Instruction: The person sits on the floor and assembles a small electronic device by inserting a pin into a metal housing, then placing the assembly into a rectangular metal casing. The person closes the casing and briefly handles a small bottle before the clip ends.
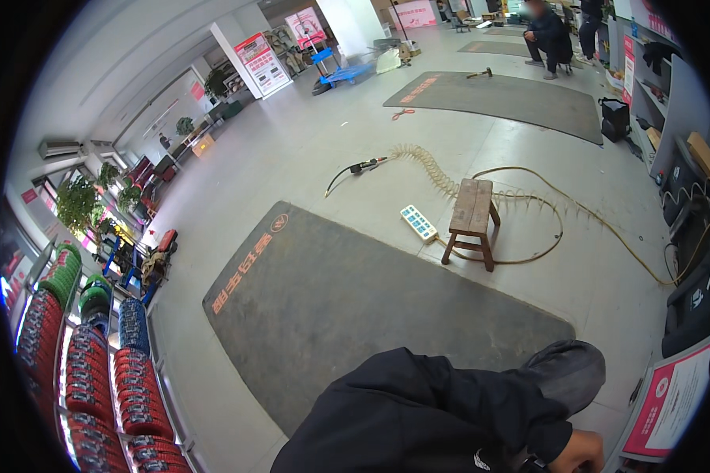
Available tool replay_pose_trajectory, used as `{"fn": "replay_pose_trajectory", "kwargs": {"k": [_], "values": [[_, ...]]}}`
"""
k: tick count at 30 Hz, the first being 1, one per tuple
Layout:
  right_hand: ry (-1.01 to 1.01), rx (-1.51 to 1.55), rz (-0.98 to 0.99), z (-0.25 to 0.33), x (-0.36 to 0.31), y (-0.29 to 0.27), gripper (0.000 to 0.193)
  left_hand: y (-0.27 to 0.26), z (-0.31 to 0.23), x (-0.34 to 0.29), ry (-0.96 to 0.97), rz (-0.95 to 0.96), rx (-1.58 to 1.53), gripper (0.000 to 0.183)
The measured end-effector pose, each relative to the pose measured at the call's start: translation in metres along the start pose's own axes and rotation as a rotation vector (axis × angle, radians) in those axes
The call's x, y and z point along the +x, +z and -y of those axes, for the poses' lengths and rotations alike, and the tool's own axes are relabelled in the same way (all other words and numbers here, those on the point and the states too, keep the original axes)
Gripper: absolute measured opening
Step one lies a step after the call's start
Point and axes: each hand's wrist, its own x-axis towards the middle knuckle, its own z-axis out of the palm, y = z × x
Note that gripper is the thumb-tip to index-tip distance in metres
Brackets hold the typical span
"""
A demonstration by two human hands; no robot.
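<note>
My black-sleeved arm reaches across the lower edge toward the right. At its end is what looks like my left hand (582, 452), with a dark band at the wrist. Its fingers are curled, and the picture's lower rim cuts them off, so what they hold, if anything, is hidden. Just beyond the sleeve lies a rounded dark grey shape (568, 374), perhaps a shoe or a knee. Under and ahead of me spreads a large dark grey mat (355, 307) with orange printing along its left side. I cannot see my right hand.
Past the mat stand a wooden stool (473, 206) and a white power strip (419, 223). A coiled air hose (426, 164) leads to an air gun (364, 166). Racks of red tyres (87, 370) line the left; black cases (693, 315) line the right. A person (551, 35) sits far off.
</note>
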Motion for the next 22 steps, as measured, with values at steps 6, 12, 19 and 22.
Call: {"fn": "replay_pose_trajectory", "kwargs": {"k": [6, 12, 19, 22], "values": [[0.056, 0.143, -0.317, -0.023, 0.009, 0.019, 0.028, -0.025, -0.009, -0.004, -0.05, -0.182, 0.05, 0.04], [0.158, 0.287, -0.261, -0.008, 0.016, 0.014, 0.029, -0.024, -0.005, -0.003, -0.05, -0.256, 0.023, 0.04], [0.218, 0.325, -0.133, 0.003, 0.009, 0.007, 0.023, -0.024, -0.003, -0.005, -0.076, -0.117, 0.036, 0.038], [0.254, 0.306, -0.125, 0.011, 0.006, 0.004, 0.025, -0.024, 0.001, -0.004, -0.111, -0.091, 0.003, 0.038]]}}
